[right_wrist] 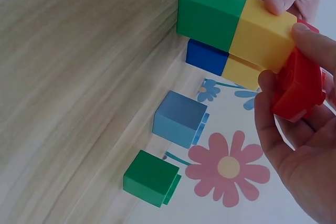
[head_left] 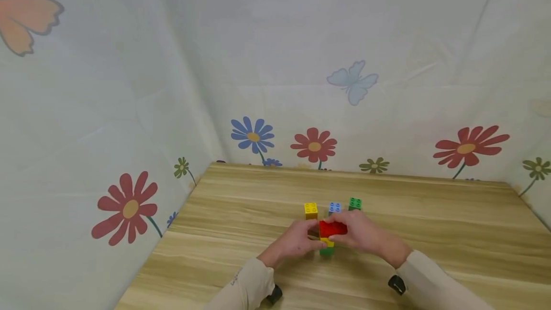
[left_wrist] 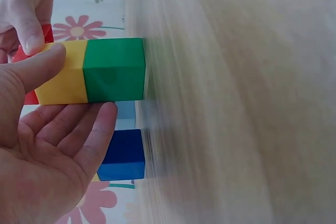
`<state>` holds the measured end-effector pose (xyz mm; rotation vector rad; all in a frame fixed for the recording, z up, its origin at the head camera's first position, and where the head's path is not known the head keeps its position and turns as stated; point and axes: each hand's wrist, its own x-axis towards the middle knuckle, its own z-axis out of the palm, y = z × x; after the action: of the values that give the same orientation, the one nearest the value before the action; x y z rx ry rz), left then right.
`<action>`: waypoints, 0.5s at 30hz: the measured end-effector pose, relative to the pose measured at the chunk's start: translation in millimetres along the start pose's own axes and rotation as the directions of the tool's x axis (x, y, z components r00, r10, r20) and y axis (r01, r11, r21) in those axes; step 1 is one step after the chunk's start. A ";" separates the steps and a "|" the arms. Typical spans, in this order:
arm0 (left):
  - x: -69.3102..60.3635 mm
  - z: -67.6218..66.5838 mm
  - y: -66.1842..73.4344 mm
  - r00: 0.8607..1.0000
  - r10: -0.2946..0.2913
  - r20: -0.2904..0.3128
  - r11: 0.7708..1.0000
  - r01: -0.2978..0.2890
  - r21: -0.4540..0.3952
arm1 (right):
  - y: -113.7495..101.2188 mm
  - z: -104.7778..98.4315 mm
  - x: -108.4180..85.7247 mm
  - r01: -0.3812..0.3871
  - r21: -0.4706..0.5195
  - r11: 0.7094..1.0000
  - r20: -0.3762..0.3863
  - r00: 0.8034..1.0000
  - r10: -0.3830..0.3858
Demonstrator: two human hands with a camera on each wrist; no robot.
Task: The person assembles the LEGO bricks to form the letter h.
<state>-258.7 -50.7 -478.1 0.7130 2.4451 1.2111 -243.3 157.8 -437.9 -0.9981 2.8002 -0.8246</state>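
A green brick [left_wrist: 114, 71] stands on the table with a yellow brick [left_wrist: 65, 74] stacked on it. My left hand [head_left: 294, 242] pinches the yellow brick, thumb on one side and fingers on the other. On top, a long red brick [right_wrist: 302, 87] sticks out to the right past the yellow one, with my right hand [head_left: 368, 234] gripping it by thumb and fingers. In the right wrist view the red brick touches the yellow top; whether it is pressed fully down cannot be told, since fingers cover the joint.
Behind the hands stand a yellow brick [head_left: 311, 208] on a dark blue brick [right_wrist: 206, 57], a light blue brick [right_wrist: 180, 119] and another green brick [right_wrist: 151, 178]. The wooden table [head_left: 241, 190] meets a white cloth backdrop [head_left: 275, 61] printed with flowers and butterflies.
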 end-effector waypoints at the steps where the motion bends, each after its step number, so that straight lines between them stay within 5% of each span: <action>1: -0.3 0.3 0.2 1.000 0.001 0.000 1.000 -0.001 0.000 | 0.3 0.8 -0.4 0.000 0.001 1.000 -0.003 1.000 0.000; 15: -1.8 2.5 -1.9 0.999 0.024 -0.023 0.999 -0.024 -0.029 | 3.8 13.9 -6.4 0.009 0.048 0.999 -0.086 0.996 -0.005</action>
<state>-256.5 -51.1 -481.0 0.7260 2.4390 1.2679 -237.3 157.7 -452.4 -0.9888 2.8336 -0.9541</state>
